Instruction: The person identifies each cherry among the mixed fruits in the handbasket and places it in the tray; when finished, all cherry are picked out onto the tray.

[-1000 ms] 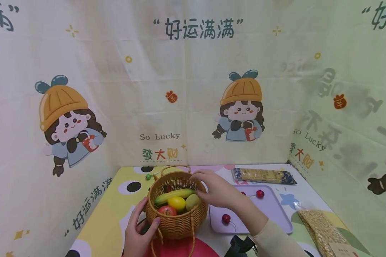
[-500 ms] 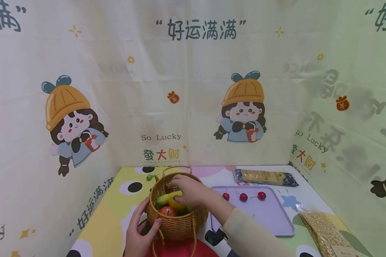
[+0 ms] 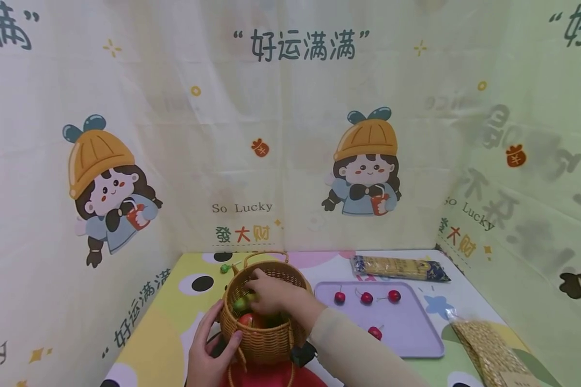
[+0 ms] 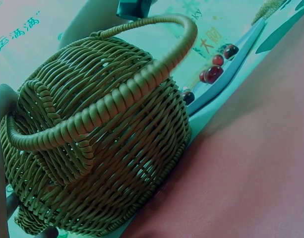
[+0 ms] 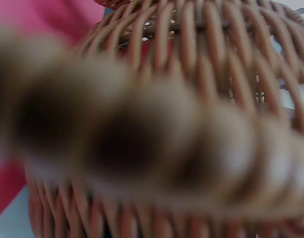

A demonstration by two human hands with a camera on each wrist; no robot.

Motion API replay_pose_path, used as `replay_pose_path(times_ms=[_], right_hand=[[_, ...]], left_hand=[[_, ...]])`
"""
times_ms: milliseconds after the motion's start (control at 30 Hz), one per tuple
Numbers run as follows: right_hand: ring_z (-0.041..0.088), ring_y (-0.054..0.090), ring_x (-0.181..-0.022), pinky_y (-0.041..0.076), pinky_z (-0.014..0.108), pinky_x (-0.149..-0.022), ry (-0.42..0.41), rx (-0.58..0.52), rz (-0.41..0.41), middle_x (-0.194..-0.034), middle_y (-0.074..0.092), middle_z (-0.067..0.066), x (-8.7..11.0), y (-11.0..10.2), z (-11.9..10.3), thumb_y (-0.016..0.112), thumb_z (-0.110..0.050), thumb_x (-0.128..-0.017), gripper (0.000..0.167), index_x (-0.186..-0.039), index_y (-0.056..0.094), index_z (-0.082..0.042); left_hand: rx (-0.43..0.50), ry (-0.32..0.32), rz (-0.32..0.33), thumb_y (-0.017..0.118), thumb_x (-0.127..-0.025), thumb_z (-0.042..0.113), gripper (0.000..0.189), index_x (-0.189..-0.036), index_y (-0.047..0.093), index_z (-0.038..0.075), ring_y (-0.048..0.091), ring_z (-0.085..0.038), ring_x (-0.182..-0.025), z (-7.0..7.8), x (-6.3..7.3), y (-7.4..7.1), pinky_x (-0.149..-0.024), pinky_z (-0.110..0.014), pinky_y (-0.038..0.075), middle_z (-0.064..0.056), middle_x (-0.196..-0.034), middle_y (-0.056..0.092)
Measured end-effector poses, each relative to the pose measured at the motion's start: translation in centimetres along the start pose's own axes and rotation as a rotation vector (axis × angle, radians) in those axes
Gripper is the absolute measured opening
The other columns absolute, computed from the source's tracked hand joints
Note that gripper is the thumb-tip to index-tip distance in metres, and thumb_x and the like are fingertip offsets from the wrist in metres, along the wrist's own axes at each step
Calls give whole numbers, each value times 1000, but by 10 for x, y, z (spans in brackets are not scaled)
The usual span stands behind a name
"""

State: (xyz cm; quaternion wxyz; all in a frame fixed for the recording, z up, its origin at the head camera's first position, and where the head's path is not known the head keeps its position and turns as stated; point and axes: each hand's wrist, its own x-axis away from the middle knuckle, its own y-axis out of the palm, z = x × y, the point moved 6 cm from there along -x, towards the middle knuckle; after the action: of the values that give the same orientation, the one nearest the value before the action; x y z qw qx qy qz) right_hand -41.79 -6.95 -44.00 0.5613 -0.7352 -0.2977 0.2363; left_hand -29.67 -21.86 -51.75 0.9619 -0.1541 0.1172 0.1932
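Note:
A brown wicker basket (image 3: 259,341) with fruit inside stands at the front of the table. My left hand (image 3: 209,338) holds its left side, with the thumb on the front. In the left wrist view, fingertips show at the basket's (image 4: 117,124) lower edge. Reaching in over the rim, my right hand (image 3: 273,295) is down among the fruit; its fingertips and whatever they touch are hidden. A red apple (image 3: 249,321) and a green rounded end of a fruit (image 3: 240,305) show beside it. The right wrist view holds only blurred handle (image 5: 156,134) and basket weave (image 5: 206,59).
Right of the basket lies a lilac tray (image 3: 416,333) with several cherries (image 3: 366,298). Behind it is a packet of noodles (image 3: 399,267), and at right a bag of pale beans or grains (image 3: 486,346). A small green item (image 3: 225,267) lies behind the basket.
My right hand has moved left and deeper into the basket, covering the yellow fruits. More cherries on the tray have come into sight. The left hand keeps its place.

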Motion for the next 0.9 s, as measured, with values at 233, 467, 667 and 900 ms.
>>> replay_pose_path(times_ms=[233,467,667,900], right_hand=[[13,66,-118,59,34,-111,43,-10,-45,-154,47,8,-3,9,5,68,-45,-110,56,-159,62,-19],[11,64,-115,58,31,-108,37,-32,-36,-153,48,8,-4,9,7,69,-42,-109,55,-157,63,-16],[8,59,-101,57,25,-91,4,-34,44,-127,59,3,-1,-1,6,78,-23,-101,38,-136,73,-11],[9,61,-100,60,26,-93,45,-39,61,-120,62,0,-2,-2,9,82,-9,-93,36,-128,77,-13]], left_hand=[[16,6,1,87,-100,31,72,-163,54,34,52,-1,-133,2,1,0,-96,-13,57,4,-166,52],[-6,-2,-11,87,-99,36,73,-164,53,37,51,-1,-133,1,0,1,-99,-19,58,3,-167,51],[11,6,-12,87,-99,34,73,-164,53,37,51,0,-135,-1,0,1,-97,-11,55,4,-168,51],[3,15,-9,87,-100,35,73,-164,53,38,50,1,-136,-2,0,0,-101,-19,58,4,-168,50]])
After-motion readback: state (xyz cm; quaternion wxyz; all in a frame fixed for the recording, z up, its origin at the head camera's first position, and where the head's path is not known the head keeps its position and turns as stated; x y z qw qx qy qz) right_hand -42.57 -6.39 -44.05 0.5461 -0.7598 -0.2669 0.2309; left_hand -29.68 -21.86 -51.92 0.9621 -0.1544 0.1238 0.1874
